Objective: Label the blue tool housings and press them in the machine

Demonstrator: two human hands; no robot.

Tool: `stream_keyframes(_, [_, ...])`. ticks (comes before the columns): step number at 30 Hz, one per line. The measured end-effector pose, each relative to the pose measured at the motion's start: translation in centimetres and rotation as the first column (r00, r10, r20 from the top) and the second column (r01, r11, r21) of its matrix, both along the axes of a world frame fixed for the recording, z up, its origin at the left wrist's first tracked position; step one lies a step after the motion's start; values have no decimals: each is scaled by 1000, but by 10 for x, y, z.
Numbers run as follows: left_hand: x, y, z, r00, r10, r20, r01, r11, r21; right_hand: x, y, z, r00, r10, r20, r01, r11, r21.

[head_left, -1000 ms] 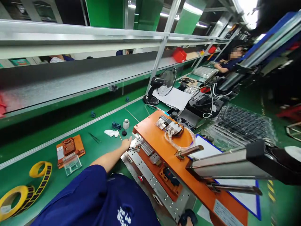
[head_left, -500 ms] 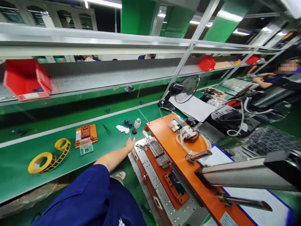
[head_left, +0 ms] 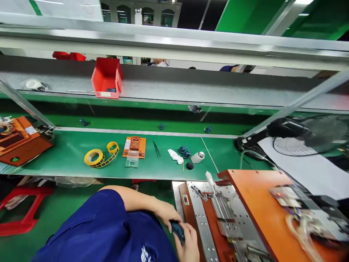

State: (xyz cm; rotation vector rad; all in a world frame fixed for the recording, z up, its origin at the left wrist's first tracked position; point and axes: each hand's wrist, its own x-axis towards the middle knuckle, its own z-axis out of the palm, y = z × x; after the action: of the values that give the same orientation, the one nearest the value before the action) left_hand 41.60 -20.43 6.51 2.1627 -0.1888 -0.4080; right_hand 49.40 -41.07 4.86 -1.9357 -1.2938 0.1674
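Low in front of my body, beside the metal base of the machine, both hands are closed around a dark blue plastic part [head_left: 177,230]. My left hand [head_left: 167,214] grips its upper left end; my right hand [head_left: 189,244] has thumb and fingers on its lower right side. The hands cover much of the part, so its full shape is hidden. On the green bench beyond lie a thin wooden stick [head_left: 183,166], a round black cap [head_left: 190,166], a white bottle [head_left: 197,157], a crumpled white wipe [head_left: 175,156] and small dark blue parts [head_left: 184,151].
To the right is the machine's orange plate [head_left: 256,196], with a metal slide [head_left: 222,207] beside it. Further left on the bench [head_left: 68,145] are tweezers [head_left: 156,149], an orange fixture [head_left: 134,146] and a yellow label roll [head_left: 94,158]. A fan [head_left: 283,129] stands at the right.
The view has turned left. My left hand has drawn back from the stick by the bottle, leaving it on the bench. Both hands now hold the dark blue part near my body.
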Motion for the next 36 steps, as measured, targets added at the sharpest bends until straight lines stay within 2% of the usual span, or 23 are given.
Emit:
stream_keyframes(2, [-1, 30, 8, 997, 83, 0, -83, 995, 50, 10, 53, 4, 992, 117, 51, -115, 992, -44])
stream_keyframes(4, [-11, 68, 15, 968, 250, 32, -249, 968, -36, 11, 99, 16, 981, 173, 84, -166, 983, -80])
stream_keyframes(6, [-26, 112, 17, 883, 467, 45, -457, 878, -145, 5, 139, 29, 983, 163, 89, -156, 984, -83])
stream_keyframes(7, [-35, 137, 16, 812, 582, 43, -568, 805, -169, 2, 158, 34, 986, 143, 84, -136, 987, -80])
stream_keyframes(9, [-54, 197, 11, 624, 780, 52, -766, 623, -155, -3, 192, 38, 990, 118, 71, -113, 991, -70])
stream_keyframes(11, [-73, 270, 2, 369, 927, 72, -919, 375, -120, -5, 221, 36, 989, 143, 45, -138, 986, -88])
stream_keyframes(13, [-91, 348, -11, 99, 991, 91, -992, 106, -75, -7, 244, 30, 980, 199, 0, -197, 970, -142])
stream_keyframes(15, [-103, 421, -27, -108, 989, 97, -994, -107, -19, -10, 259, 23, 967, 251, -45, -255, 947, -197])
stream_keyframes(17, [-111, 479, -47, -254, 962, 98, -965, -259, 37, -17, 269, 16, 956, 285, -73, -294, 927, -232])
stream_keyframes(18, [-112, 501, -57, -307, 947, 98, -948, -314, 60, -20, 273, 13, 952, 293, -86, -305, 920, -247])
stream_keyframes(20, [-113, 530, -79, -378, 921, 99, -918, -386, 88, -28, 279, 9, 947, 300, -117, -321, 902, -289])
stream_keyframes(23, [-111, 546, -108, -426, 899, 106, -895, -435, 93, -35, 285, 5, 940, 305, -157, -341, 869, -359])
stream_keyframes(25, [-110, 545, -118, -440, 889, 126, -889, -451, 75, -38, 287, 3, 941, 297, -164, -338, 854, -396])
stream_keyframes(28, [-99, 536, -120, -460, 863, 207, -880, -474, 23, -40, 285, -3, 952, 249, -175, -302, 851, -430])
stream_keyframes(29, [-89, 533, -118, -443, 864, 239, -892, -451, -21, -41, 283, -5, 957, 227, -181, -285, 853, -436])
stream_keyframes(30, [-76, 531, -114, -398, 880, 258, -917, -392, -77, -43, 280, -8, 960, 208, -187, -271, 855, -441])
stream_keyframes(31, [-58, 529, -111, -328, 908, 262, -944, -300, -139, -45, 278, -11, 964, 187, -189, -254, 857, -448])
stream_keyframes(33, [-13, 528, -107, -138, 965, 222, -963, -78, -259, -53, 274, -17, 976, 133, -174, -200, 864, -463])
stream_keyframes(34, [12, 528, -105, -61, 981, 182, -954, -4, -299, -57, 273, -19, 982, 102, -160, -166, 867, -469])
stream_keyframes(35, [37, 529, -105, -10, 991, 132, -944, 34, -328, -61, 272, -21, 987, 74, -144, -134, 868, -477])
stream_keyframes(36, [60, 531, -105, 18, 997, 76, -935, 44, -352, -66, 271, -22, 990, 50, -128, -107, 868, -485])
